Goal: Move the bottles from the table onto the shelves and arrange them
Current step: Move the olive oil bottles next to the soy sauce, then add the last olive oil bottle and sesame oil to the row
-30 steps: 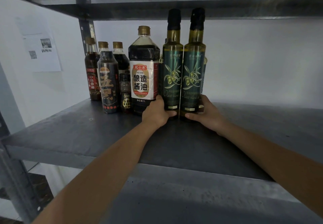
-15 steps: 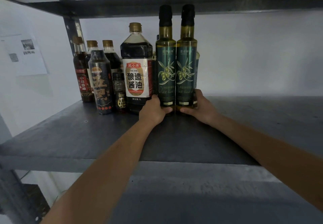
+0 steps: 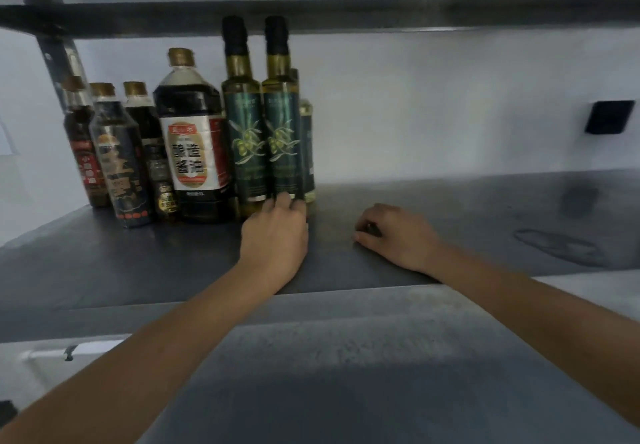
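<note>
Now our left hand (image 3: 277, 229) reaches straight ahead with its fingers laid, nearly straight, against the foot of a tall dark-green glass olive oil bottle (image 3: 282, 139) with a black cap. Whether they merely touch it or press it, we cannot tell. That bottle stands upright directly beyond our left fingertips, shoulder to shoulder with its twin bottle (image 3: 244, 132) just to the left of them. A big dark soy sauce bottle with a white and red label (image 3: 192, 153) stands further left again. Our right hand (image 3: 394, 232) lies on the flat grey metal shelf (image 3: 467, 208), off to the right of the left hand and apart from every bottle, fingers loosely curled around nothing. So the left hand is clearly the nearer one. We judge that any closing nudge belongs to it. The bottle's long axis is vertical, so a push low at the foot should slide it rearward into line, whereas a push higher up might tip it.
</note>
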Motion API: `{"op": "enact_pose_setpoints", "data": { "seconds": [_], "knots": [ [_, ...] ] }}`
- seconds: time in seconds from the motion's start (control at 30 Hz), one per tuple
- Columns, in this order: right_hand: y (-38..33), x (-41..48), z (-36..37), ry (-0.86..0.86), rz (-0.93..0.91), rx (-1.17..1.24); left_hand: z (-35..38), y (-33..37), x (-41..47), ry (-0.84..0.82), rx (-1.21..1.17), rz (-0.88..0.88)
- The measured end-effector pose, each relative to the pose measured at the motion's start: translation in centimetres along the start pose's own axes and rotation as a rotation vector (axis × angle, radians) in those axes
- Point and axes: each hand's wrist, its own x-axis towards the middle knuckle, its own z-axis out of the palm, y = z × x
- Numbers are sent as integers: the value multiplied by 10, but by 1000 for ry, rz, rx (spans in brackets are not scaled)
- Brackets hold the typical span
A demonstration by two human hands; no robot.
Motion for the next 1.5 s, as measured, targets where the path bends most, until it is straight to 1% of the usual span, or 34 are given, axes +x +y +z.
{"op": "enact_pose_setpoints", "data": {
  "seconds": [0.13, 0.27, 0.33, 0.47, 0.57, 0.67, 0.73, 0.8, 0.9, 1.17, 1.3, 1.5],
  "knots": [
    [57, -55, -35, 75, 97, -69, -1, 92, 14, -40, -126, 83],
    [126, -121, -72, 216, 212, -17, 3, 193, 35, -48, -302, 241],
    [163, -154, -88, 256, 259, 0, 7, 241, 45, -50, -397, 300],
    [234, -208, -124, 331, 312, 117, 13, 328, 67, -125, -597, 323],
    [273, -236, -149, 401, 455, 241, 14, 378, 79, -194, -836, 337],
    [302, -244, -167, 522, 593, 319, 9, 411, 87, -205, -1079, 276],
    [316, -242, -175, 537, 657, 417, 8, 423, 93, -177, -1147, 201],
    [324, -236, -179, 479, 672, 539, 9, 428, 99, -199, -1188, 150],
    [330, -225, -180, 396, 683, 593, 12, 429, 102, -259, -1227, 152],
    [336, -214, -181, 340, 701, 574, 12, 431, 102, -362, -1239, 186],
    [336, -209, -183, 313, 702, 526, 9, 430, 102, -334, -1178, 189],
    [333, -198, -180, 290, 696, 488, 12, 418, 105, -353, -1267, 144]
  ]
}}
